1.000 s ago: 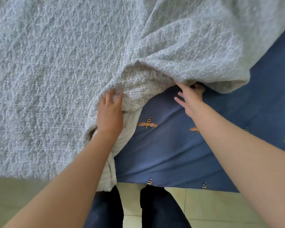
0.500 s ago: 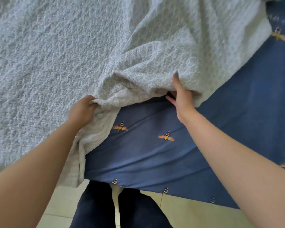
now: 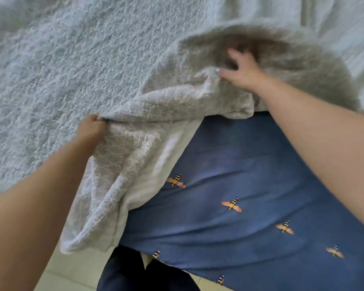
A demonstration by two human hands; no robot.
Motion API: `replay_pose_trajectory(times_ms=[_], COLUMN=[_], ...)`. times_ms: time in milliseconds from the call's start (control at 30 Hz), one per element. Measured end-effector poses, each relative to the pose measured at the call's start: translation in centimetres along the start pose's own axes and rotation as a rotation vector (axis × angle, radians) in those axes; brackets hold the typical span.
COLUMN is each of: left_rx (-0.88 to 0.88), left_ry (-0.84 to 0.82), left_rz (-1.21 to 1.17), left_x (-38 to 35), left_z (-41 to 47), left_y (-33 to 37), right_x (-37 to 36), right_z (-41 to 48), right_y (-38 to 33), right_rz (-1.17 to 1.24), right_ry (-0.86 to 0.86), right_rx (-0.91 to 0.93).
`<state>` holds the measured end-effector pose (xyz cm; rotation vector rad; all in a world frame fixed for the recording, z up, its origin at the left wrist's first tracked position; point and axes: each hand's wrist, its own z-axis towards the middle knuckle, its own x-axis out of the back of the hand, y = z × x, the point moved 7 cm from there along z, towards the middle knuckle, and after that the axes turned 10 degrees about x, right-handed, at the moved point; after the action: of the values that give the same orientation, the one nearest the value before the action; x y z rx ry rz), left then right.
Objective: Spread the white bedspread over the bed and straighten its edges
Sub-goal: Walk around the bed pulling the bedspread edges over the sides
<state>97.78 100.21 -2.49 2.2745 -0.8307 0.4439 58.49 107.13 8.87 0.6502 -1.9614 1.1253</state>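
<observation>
The right hand [image 3: 243, 70] is no longer pinching the cloth edge it was holding half a second ago. It is now reaching farther up the bed [image 3: 187, 266], with thumb and visible fingers spread and released, into the shadowed hollow under a raised fold of the white, bumpy-textured quilted bedspread [image 3: 93, 59]. Blur is hiding its farther fingers. The left hand [image 3: 91, 131] is still clenching a bunched ridge of the same cloth and is now sitting lower and more to the left than before.

The bedspread is lying over the left and far part of the bed. Its near corner is doubled back on itself and sagging off the near edge toward the pale tiled floor [image 3: 72, 276]. The fold is probably being opened from inside so the cloth can be thrown rightward. The spreading is only partly done, and no edge is being straightened yet.

The navy blue sheet printed with orange bees [image 3: 250, 160] is lying bare across the near right of the bed. The doubled layer between the two hands looks like the main hindrance. The person's dark trousers [image 3: 130, 274] are standing close against the bed's edge, just beside the hanging flap.
</observation>
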Motion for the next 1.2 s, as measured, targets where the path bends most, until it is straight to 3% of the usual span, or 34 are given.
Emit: replay_pose_trajectory(times_ms=[67, 133, 200, 233, 300, 333, 433, 500, 600, 767, 867, 933, 1067, 1200], left_rx=[0.025, -0.035, -0.313, -0.500, -0.803, -0.869, -0.780, -0.660, -0.544, -0.589, -0.598, -0.574, -0.495, -0.435], left_ry=[0.061, 0.216, 0.375, 0.379, 0.251, 0.175, 0.111, 0.114, 0.086, 0.048, 0.039, -0.002, -0.182, -0.360], left_rz=[0.102, 0.218, 0.306, 0.354, 0.489, 0.562, 0.780, 0.780, 0.683, 0.648, 0.622, 0.615, 0.660, 0.774], left_x=[0.5, 1.3, 1.2, 0.0, -3.5, -5.2, -8.2, -8.4, -8.3, -8.2, -8.7, -9.6, -12.1, -15.8], left_z=[1.0, 0.5, -2.4, -4.4, -7.6, -8.4, -7.5, -6.3, -5.1, -4.7, -5.4, -6.5, -9.4, -14.5], left_y=[-1.2, -0.8, 1.7, 3.2, 4.3, 4.1, 2.3, 1.7, 1.5, 1.6, 1.2, 0.4, -1.8, -5.1], right_x=[-3.8, -5.7, -5.8, -5.5, -5.1, -5.0, -5.4, -6.6, -9.0, -11.9, -13.4, -15.5, -17.6, -16.1], right_z=[-0.1, -0.5, -1.0, -1.5, -2.7, -3.3, -5.6, -7.0, -8.4, -10.4, -12.5, -13.5, -13.3, -15.9], right_y=[-0.2, -0.6, -0.6, -0.3, 0.5, 1.0, 3.6, 5.3, 6.2, 6.9, 8.6, 9.6, 9.3, 12.6], right_rz=[-0.183, -0.161, -0.189, -0.247, -0.278, -0.228, -0.006, 0.135, 0.318, 0.659, 0.811, 1.110, 1.578, 1.465], right_ry=[-0.115, -0.017, 0.145, 0.231, 0.394, 0.466, 0.640, 0.682, 0.661, 0.634, 0.689, 0.680, 0.428, 0.450], right_rx=[-0.022, 0.004, -0.009, -0.044, -0.170, -0.248, -0.497, -0.639, -0.676, -0.669, -0.967, -1.116, -0.860, -0.861])
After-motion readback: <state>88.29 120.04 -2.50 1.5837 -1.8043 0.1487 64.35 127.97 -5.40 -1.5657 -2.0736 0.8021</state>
